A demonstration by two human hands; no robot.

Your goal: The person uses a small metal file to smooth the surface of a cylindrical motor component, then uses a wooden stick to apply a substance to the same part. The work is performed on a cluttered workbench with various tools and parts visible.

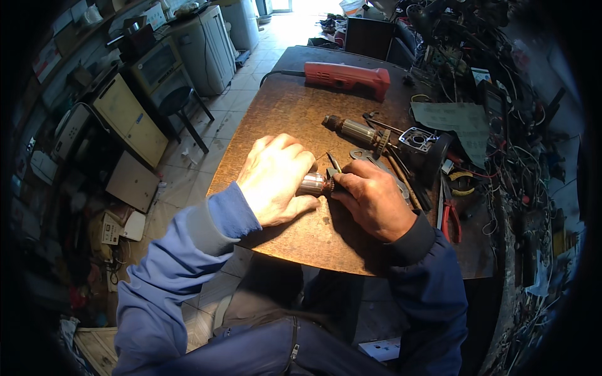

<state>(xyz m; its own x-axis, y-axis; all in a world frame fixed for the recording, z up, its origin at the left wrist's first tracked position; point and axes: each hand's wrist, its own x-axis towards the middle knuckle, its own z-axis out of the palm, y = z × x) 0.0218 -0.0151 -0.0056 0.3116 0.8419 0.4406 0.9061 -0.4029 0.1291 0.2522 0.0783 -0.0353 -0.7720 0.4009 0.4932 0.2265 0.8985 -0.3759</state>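
Near the front of the worn wooden table, my left hand (276, 178) is wrapped round a motor armature (311, 183). The armature lies on its side, its copper end pointing right; most of its body is hidden under my palm. My right hand (379, 197) is closed at that copper end, pinching a slim dark tool (333, 164) whose tip sticks up beyond the fingers. What kind of tool it is, I cannot make out. Beyond my right hand lies a second armature (360, 131) with a toothed or finned wheel at one end.
At the table's (269, 113) far end rests a red power-tool housing (345, 76). A metal gear housing (419, 139), red-handled pliers (450, 219) and yellow-handled pliers (463, 183) crowd the right side, beside tangled wires. A black stool (179, 103) stands left on the tiled floor.
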